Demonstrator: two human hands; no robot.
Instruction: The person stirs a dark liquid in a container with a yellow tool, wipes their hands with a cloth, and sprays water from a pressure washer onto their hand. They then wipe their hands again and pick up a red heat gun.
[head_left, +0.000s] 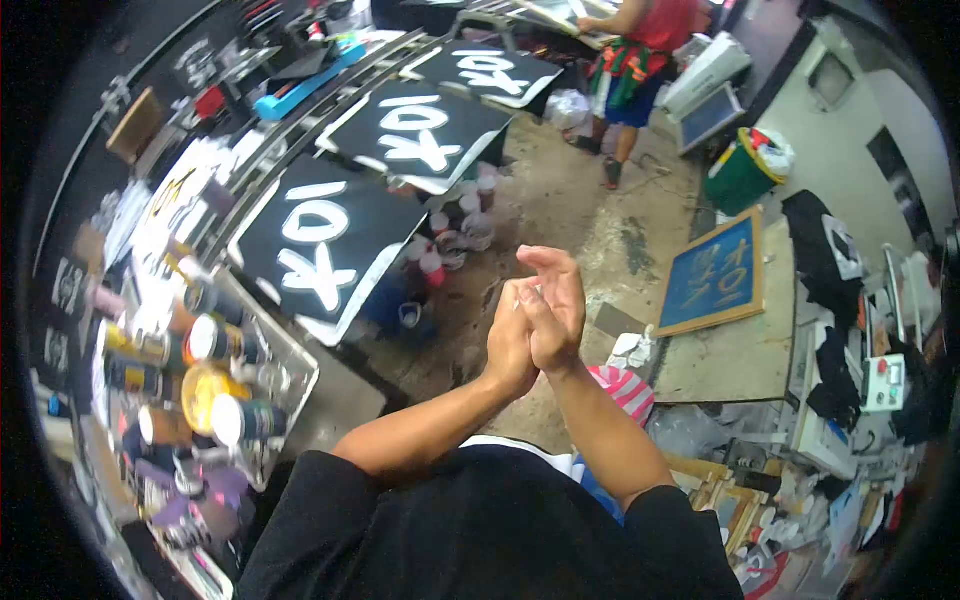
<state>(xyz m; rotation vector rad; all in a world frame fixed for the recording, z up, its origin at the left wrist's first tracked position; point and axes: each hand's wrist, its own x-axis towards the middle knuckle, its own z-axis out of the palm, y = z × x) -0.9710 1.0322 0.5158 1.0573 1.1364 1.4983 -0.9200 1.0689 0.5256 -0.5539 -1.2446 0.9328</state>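
Note:
My left hand [510, 345] and my right hand [562, 305] are pressed together in front of my body, above the floor. The left one is closed against the right palm, and whatever its fingers hold, if anything, is hidden. On the right hand the fingers stretch upward, slightly curved, while its thumb lies across the left hand. A small pale spot shows where the hands meet. Nearest on the left is a black printed panel [385, 215] with white lettering, apart from both hands.
More black panels [450, 115] line the rack at left. Ink jars [245, 420] crowd a metal tray. A blue wood-framed screen [712, 270] leans on a board at right. Cups [440, 225] stand under the panels. Another person [630, 60] stands at the far end near a green bin [738, 175].

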